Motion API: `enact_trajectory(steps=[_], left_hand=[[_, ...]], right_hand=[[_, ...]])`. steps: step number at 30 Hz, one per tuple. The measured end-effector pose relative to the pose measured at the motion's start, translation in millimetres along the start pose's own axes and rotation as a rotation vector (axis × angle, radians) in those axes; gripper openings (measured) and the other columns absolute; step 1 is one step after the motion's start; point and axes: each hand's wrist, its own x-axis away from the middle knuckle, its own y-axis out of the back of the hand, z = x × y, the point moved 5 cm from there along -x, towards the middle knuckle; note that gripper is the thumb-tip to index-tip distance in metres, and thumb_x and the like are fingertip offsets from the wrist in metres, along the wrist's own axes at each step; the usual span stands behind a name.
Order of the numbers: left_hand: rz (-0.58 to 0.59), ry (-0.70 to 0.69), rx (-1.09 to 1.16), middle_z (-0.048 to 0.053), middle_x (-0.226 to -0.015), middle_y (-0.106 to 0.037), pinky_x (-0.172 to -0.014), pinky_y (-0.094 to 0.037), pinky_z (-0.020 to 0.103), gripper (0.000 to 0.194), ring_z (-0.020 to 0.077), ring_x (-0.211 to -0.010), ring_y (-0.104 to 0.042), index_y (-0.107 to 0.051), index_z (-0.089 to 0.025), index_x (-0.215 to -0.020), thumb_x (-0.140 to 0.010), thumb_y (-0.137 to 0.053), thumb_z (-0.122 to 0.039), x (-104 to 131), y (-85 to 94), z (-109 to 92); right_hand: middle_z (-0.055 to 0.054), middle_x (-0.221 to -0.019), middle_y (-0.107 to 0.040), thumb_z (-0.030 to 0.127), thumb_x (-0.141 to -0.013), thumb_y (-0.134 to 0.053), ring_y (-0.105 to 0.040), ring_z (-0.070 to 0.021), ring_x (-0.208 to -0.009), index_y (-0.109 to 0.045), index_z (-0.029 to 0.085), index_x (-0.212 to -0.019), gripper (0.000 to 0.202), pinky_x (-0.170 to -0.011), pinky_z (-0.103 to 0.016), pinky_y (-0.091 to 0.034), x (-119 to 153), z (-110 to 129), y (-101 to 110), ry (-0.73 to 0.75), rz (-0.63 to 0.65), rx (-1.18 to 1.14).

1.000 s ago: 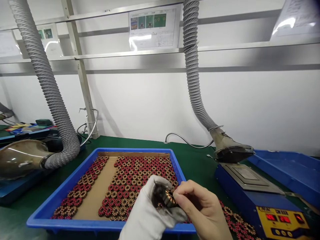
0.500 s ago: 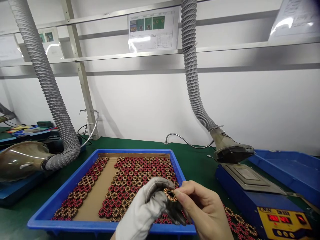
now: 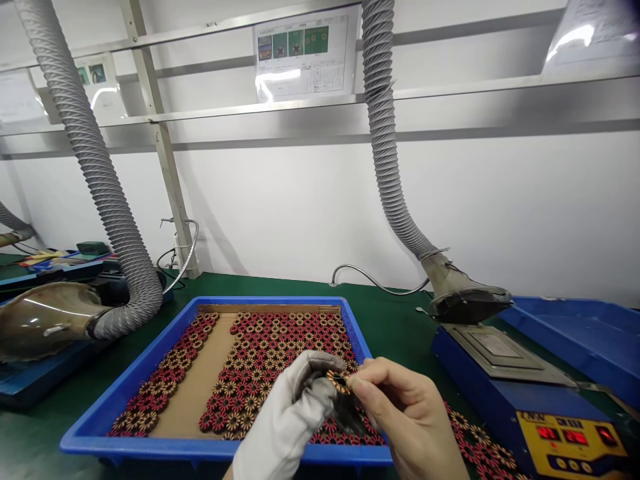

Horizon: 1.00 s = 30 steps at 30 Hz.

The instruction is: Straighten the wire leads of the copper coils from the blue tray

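Note:
My left hand (image 3: 295,410), in a white glove with dark, dirty fingertips, holds a small toroidal coil (image 3: 339,381) with copper-coloured windings between thumb and forefinger. The bare thumb and forefinger of my right hand (image 3: 407,417) pinch at the coil's right edge; whether they grip the ring itself or a wire end on it is hidden. Both hands are over the front right part of a blue tray (image 3: 165,450). Inside, many red and copper-coloured toroidal coils (image 3: 270,353) lie flat in rows, with a strip of bare cardboard (image 3: 193,380) at the left.
At the right stands a blue heating unit (image 3: 500,413) with a metal plate and lit red digits. A fume hood (image 3: 470,300) on a grey hose hangs over it. More coils (image 3: 480,440) lie beside the unit. Another blue tray (image 3: 580,340) is behind; a second hood (image 3: 50,320) is left.
The held coil has tilted and now shows a flatter outline between my fingers. The gloved fingers have shifted slightly, and both hands stay in nearly the same place.

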Motion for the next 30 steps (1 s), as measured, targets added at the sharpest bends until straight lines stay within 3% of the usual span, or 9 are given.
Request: enact_trajectory(steps=[4,8,12,17,20,27,30], left_hand=[[0.004,0.042,0.056,0.001,-0.083,-0.057,-0.07,-0.042,0.026,0.037,0.0143,-0.075,-0.047,-0.069,-0.019,-0.099,-0.081,-0.069,-0.052,-0.3,-1.1,4.5],[0.037,0.045,0.058,0.003,-0.086,-0.057,-0.075,-0.042,0.03,0.039,0.0162,-0.079,-0.049,-0.067,-0.02,-0.104,-0.084,-0.065,-0.053,-3.4,0.9,9.9],[0.085,0.033,0.007,0.004,-0.089,-0.059,-0.077,-0.043,0.032,0.041,0.0182,-0.081,-0.051,-0.067,-0.02,-0.102,-0.082,-0.065,-0.056,-4.4,2.4,11.1],[0.057,0.098,0.084,0.003,-0.085,-0.055,-0.073,-0.042,0.03,0.039,0.0155,-0.076,-0.047,-0.066,-0.02,-0.101,-0.082,-0.067,-0.054,-0.6,0.0,11.2],[0.092,0.133,0.155,0.0,-0.078,-0.051,-0.067,-0.041,0.028,0.042,0.0124,-0.068,-0.043,-0.065,-0.02,-0.1,-0.078,-0.07,-0.056,0.1,-3.8,11.4],[0.093,0.12,0.208,0.002,-0.082,-0.053,-0.066,-0.041,0.027,0.04,0.0128,-0.07,-0.044,-0.066,-0.02,-0.097,-0.077,-0.072,-0.054,-2.4,-3.8,13.1],[0.082,0.096,0.145,0.001,-0.079,-0.053,-0.066,-0.04,0.027,0.043,0.0128,-0.068,-0.046,-0.066,-0.02,-0.1,-0.079,-0.069,-0.057,-2.8,-2.2,12.2]], right_hand=[[0.002,-0.056,-0.049,0.045,-0.078,-0.076,-0.034,-0.0117,-0.052,-0.068,0.017,-0.061,0.034,-0.049,-0.025,-0.025,0.4,3.3,-0.6,-0.003,-0.095,-0.018],[0.003,-0.053,-0.047,0.047,-0.078,-0.075,-0.031,-0.0111,-0.05,-0.07,0.018,-0.064,0.032,-0.047,-0.026,-0.025,1.4,7.1,-1.9,0.011,-0.082,-0.033],[0.002,-0.058,-0.051,0.048,-0.075,-0.076,-0.037,-0.0118,-0.052,-0.075,0.02,-0.075,0.029,-0.049,-0.025,-0.027,2.5,8.7,-2.5,0.018,-0.086,-0.007],[0.003,-0.055,-0.048,0.046,-0.076,-0.078,-0.033,-0.0103,-0.051,-0.069,0.018,-0.062,0.033,-0.048,-0.024,-0.027,0.4,6.9,-3.2,0.014,-0.091,-0.05],[0.003,-0.055,-0.046,0.045,-0.076,-0.079,-0.03,-0.0095,-0.05,-0.068,0.017,-0.061,0.034,-0.048,-0.024,-0.027,-0.2,5.6,-2.4,0.007,-0.096,-0.085],[0.004,-0.054,-0.044,0.043,-0.077,-0.078,-0.028,-0.0096,-0.049,-0.067,0.017,-0.06,0.033,-0.046,-0.025,-0.024,0.7,4.6,-1.6,-0.009,-0.089,-0.089],[0.003,-0.054,-0.046,0.036,-0.081,-0.074,-0.033,-0.011,-0.049,-0.066,0.019,-0.06,0.028,-0.047,-0.026,-0.024,1.9,8.4,-3.2,0.095,-0.086,-0.057]])
